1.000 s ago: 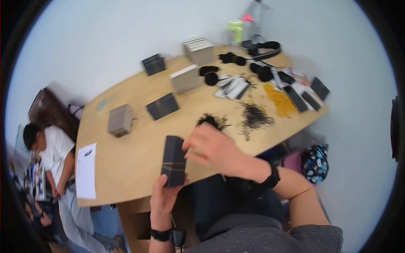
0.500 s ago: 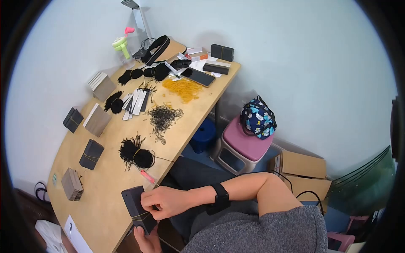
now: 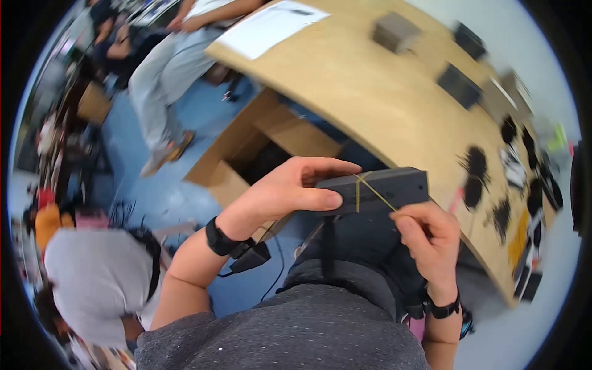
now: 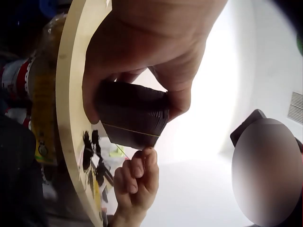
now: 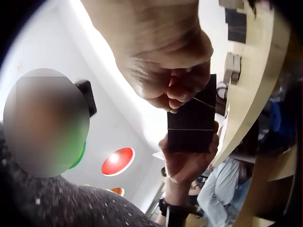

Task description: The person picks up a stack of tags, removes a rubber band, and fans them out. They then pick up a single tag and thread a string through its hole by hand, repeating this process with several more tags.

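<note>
My left hand (image 3: 290, 192) grips one end of a black stack of thin pieces (image 3: 404, 185), thumb on the near face. A yellow rubber band (image 3: 358, 196) runs around the stack. With thumb and finger, my right hand (image 3: 431, 237) pinches a stretched part of the band off the stack's near side. In the left wrist view the layered edges of the stack (image 4: 135, 111) show between the left thumb and fingers. The right wrist view has the stack (image 5: 191, 118) held from below by the left hand (image 5: 187, 163), one band line across it.
On the wooden table (image 3: 407, 117) stand banded blocks (image 3: 459, 85), black string bundles (image 3: 473, 161), a dark pile of small pieces (image 3: 501, 219) and a white sheet (image 3: 271, 28). An open cardboard box (image 3: 228, 139) is beside the table. A seated person (image 3: 166, 80) is beyond.
The head view has swung toward the table's other end. The stack now lies sideways instead of upright, and my right hand has pulled part of the band away from it.
</note>
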Tool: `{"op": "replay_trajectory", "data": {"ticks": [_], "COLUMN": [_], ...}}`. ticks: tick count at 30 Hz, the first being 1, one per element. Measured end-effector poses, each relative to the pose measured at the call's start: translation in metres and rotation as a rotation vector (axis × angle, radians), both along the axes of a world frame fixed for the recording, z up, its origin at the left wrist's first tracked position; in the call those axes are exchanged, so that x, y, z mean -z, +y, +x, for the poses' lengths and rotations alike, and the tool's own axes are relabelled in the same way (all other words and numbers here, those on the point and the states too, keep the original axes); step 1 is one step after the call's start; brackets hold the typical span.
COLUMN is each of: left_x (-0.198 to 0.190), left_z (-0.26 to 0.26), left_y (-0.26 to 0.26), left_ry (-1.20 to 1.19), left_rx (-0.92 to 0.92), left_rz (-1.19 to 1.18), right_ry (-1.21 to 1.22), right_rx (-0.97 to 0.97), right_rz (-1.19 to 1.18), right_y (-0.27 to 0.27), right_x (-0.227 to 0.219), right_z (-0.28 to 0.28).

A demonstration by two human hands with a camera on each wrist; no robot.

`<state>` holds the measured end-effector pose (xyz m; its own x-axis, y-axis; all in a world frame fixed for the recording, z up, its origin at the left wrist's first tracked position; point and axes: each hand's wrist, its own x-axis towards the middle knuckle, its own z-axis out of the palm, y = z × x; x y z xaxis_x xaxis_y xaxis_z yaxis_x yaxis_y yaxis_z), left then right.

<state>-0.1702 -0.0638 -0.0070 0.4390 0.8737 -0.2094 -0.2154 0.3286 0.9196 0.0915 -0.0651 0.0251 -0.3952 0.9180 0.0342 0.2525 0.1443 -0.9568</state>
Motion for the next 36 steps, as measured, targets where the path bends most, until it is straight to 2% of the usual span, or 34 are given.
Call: {"op": "replay_trajectory", "data": {"ticks": [4,6,8,10,12,14,15,16,18,19,21,22,24,26,27,28,29,30,32,33,34,36], "left_x": [0.025,0.032,0.042,0.048,0.060,0.086,0.100,0.107,0.143,0.147,0.149,0.142,0.124,0.121,0.121,0.125,0.132,0.139,0.161,0.152,0.145,0.136], "left_z": [-0.037,-0.046,-0.053,-0.053,-0.055,-0.062,-0.063,-0.059,-0.057,-0.055,-0.065,-0.076,-0.091,-0.097,-0.100,-0.103,-0.103,-0.097,-0.090,-0.076,-0.062,-0.039], "left_y": [-0.035,-0.041,-0.047,-0.051,-0.055,-0.067,-0.080,-0.096,-0.117,-0.113,-0.105,-0.098,-0.088,-0.073,-0.065,-0.061,-0.056,-0.049,-0.022,-0.030,-0.025,-0.010], "left_ry": [-0.049,-0.052,-0.127,-0.148,-0.208,-0.305,-0.387,-0.483,-0.720,-0.745,-0.703,-0.684,-0.600,-0.683,-0.772,-0.725,-0.699,-0.827,-0.914,-0.810,-0.703,-0.691], "left_rx": [-0.114,-0.090,-0.029,0.037,0.153,0.110,0.029,-0.122,-0.303,-0.398,-0.547,-0.516,-0.609,-0.592,-0.595,-0.567,-0.520,-0.435,-0.207,-0.420,-0.401,-0.249], "left_rz": [-0.048,-0.066,-0.078,-0.078,-0.079,0.015,0.042,-0.003,0.074,0.140,0.238,0.269,0.241,0.301,0.351,0.328,0.302,0.295,0.320,0.195,0.190,0.189], "right_ry": [0.072,0.120,0.212,0.265,0.629,0.621,0.528,0.318,-0.023,-0.028,-0.038,0.009,0.162,0.383,0.480,0.469,0.459,0.431,0.138,0.161,0.098,0.004], "right_rx": [-0.121,-0.121,-0.118,-0.106,0.106,0.203,0.154,0.166,0.091,0.088,0.182,0.296,0.421,0.391,0.292,0.328,0.690,1.072,0.982,0.991,1.007,1.039], "right_rz": [-0.097,-0.109,-0.299,-0.312,-0.442,-0.427,-0.399,-0.338,-0.310,-0.319,-0.068,-0.080,-0.080,-0.132,-0.064,-0.042,0.091,0.256,0.236,0.201,0.154,0.107], "right_y": [-0.001,-0.002,-0.007,-0.010,-0.007,-0.007,-0.015,-0.026,-0.044,-0.054,-0.067,-0.071,-0.076,-0.079,-0.080,-0.082,-0.081,-0.080,-0.085,-0.089,-0.089,-0.079], "right_x": [0.006,0.012,0.018,0.029,0.037,0.044,0.037,0.047,0.048,0.051,0.056,0.045,0.037,0.009,0.003,0.003,0.006,0.006,0.011,0.014,0.014,0.020], "right_z": [-0.028,-0.031,-0.026,-0.014,0.010,0.060,0.074,0.101,0.124,0.139,0.161,0.164,0.210,0.238,0.249,0.241,0.224,0.217,0.243,0.255,0.260,0.272]}}
